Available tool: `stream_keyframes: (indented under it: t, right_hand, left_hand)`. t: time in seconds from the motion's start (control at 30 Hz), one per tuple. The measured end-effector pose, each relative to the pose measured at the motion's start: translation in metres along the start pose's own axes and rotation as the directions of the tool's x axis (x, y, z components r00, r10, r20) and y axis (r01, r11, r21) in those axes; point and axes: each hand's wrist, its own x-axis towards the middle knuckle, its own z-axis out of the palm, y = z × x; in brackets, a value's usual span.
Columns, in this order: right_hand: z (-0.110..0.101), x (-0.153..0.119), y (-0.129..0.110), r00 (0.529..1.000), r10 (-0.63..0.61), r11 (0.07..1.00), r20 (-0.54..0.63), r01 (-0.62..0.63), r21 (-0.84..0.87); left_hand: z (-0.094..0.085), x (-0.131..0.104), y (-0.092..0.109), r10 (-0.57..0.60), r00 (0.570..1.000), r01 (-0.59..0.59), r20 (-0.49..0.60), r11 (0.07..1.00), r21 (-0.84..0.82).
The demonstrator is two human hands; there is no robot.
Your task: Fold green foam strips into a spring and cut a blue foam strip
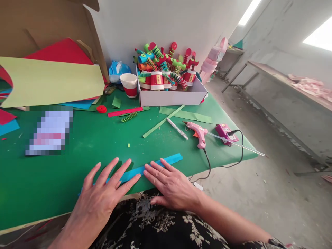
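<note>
A long blue paper strip [133, 174] lies slanted along the front of the green table [85, 138]. My left hand [105, 190] rests over its left part with the fingers spread, hiding some of the strip. Flat on the right part is my right hand [171, 183], its fingers stretched out side by side and the thumb near the table edge. Neither hand grips anything. Beyond them, a white pen [177, 129] and a narrow green paper strip [163, 121] lie on the tabletop. A pink glue gun [198, 134] with a clear glue stick lies to their right.
A white box [172, 98] of paper-cup figures stands at the back, beside stacked paper cups [129, 84]. Coloured paper sheets [54, 81] lean at left above a blurred rectangle [52, 131]. The glue gun's cord hangs over the front edge near a purple box [226, 134].
</note>
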Motion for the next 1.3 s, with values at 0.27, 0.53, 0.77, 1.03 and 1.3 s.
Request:
stream_keyframes:
  t: [0.27,0.53,0.77,1.03,1.3]
  right_hand:
    - [-0.006,-0.013,0.02,1.0,0.029,1.0,0.009,-0.029,0.005]
    - [-0.012,-0.037,0.038,0.995,0.101,0.99,-0.026,-0.103,-0.094]
    - [-0.009,-0.042,0.041,0.993,0.076,0.979,-0.086,-0.091,-0.181]
    - [-0.003,-0.041,0.046,0.989,0.047,0.964,-0.143,-0.082,-0.254]
    - [0.001,-0.04,0.048,0.985,0.044,0.958,-0.167,-0.089,-0.272]
  left_hand:
    - [0.0,-0.001,-0.006,0.021,0.999,-0.022,0.039,1.0,0.013]
    - [-0.001,-0.005,0.003,-0.011,0.998,0.01,0.064,1.0,0.023]
    - [-0.01,-0.02,0.001,-0.058,0.997,0.052,0.057,0.993,0.104]
    - [-0.027,-0.045,-0.006,-0.199,0.979,0.188,0.046,0.966,0.177]
    - [-0.043,-0.071,-0.017,-0.313,0.948,0.296,0.05,0.93,0.218]
